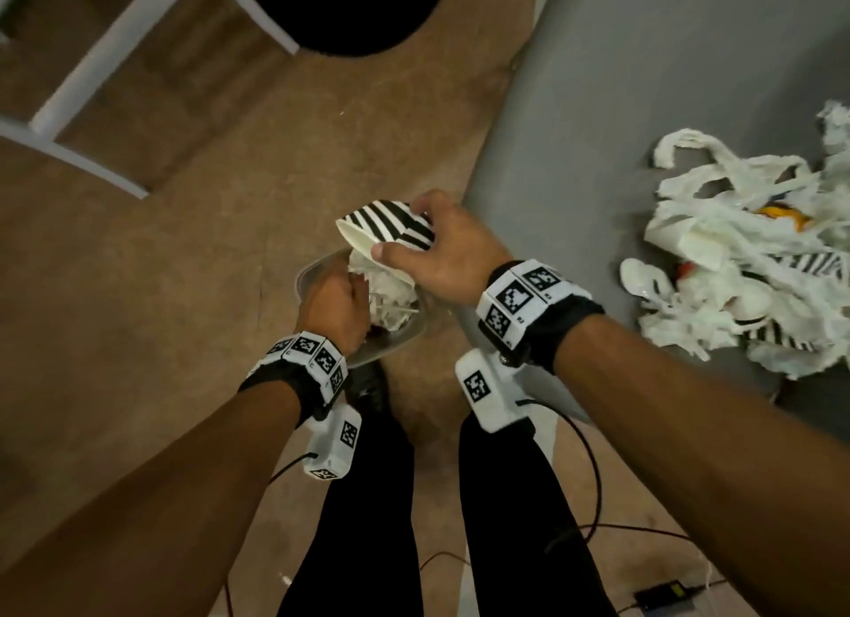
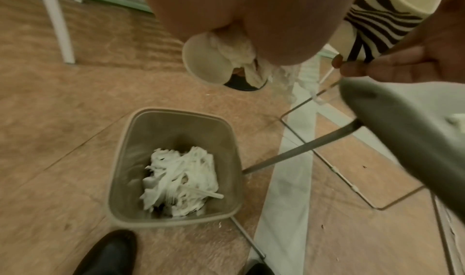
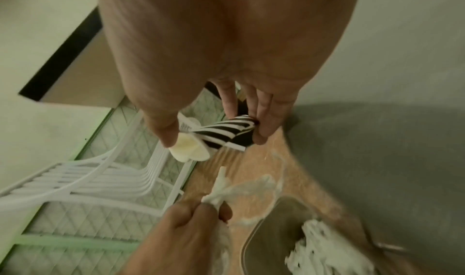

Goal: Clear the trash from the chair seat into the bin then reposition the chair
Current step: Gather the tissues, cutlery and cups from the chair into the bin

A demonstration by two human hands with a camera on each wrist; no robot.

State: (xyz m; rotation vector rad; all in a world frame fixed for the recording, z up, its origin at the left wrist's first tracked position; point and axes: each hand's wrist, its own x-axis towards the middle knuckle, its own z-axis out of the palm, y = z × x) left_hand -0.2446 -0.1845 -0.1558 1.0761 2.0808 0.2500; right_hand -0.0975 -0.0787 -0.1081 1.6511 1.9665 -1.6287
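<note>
My right hand (image 1: 427, 243) grips a black-and-white striped paper cup (image 1: 391, 220) just above the bin, tilted on its side; the right wrist view shows the striped cup (image 3: 221, 134) pinched between thumb and fingers. My left hand (image 1: 338, 303) hovers over the grey bin (image 1: 317, 266) and holds white crumpled trash (image 2: 239, 58) with strips hanging down. The bin (image 2: 176, 111) stands on the floor with white shredded trash (image 2: 181, 178) inside. A pile of white scraps and striped cups (image 1: 745, 266) lies on the grey chair seat (image 1: 644, 110) to my right.
The chair's metal legs (image 2: 302, 152) run close beside the bin. A white-framed piece of furniture (image 1: 92, 73) and a black round object (image 1: 345, 9) stand ahead. Cables (image 1: 593, 478) and a black adapter (image 1: 662, 591) lie on the floor behind my legs. My black shoe (image 2: 108, 253) is by the bin.
</note>
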